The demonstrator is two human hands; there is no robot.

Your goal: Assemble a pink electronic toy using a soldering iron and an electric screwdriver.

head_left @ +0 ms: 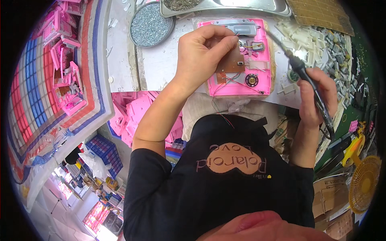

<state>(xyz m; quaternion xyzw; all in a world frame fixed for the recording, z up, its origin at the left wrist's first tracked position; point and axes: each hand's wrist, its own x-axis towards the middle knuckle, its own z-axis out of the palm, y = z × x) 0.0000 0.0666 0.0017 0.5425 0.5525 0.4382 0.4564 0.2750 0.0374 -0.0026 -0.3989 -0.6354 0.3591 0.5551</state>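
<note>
A pink plastic casing [263,88] lies on the worktable in front of me. Inside it are a brown circuit board [233,64], a round black speaker [252,80], a small metal motor [257,46] and a grey-blue box-shaped part [244,29]. Thin wires run between them, and some hang over the near edge. My left hand [200,54] is closed in a pinch above the board, next to the wires; what its fingertips hold is too small to name. My right hand [317,96] grips a black-handled soldering iron [298,65], its tip pointing toward the casing's far right side.
A round tray [173,27] of small screws and a metal tray [225,9] stand at the back. White plastic parts [303,44] and grey metal pieces [341,64] are heaped right. Pink casings [132,116] lie left, below the tabletop. A yellow fan [364,184] stands lower right.
</note>
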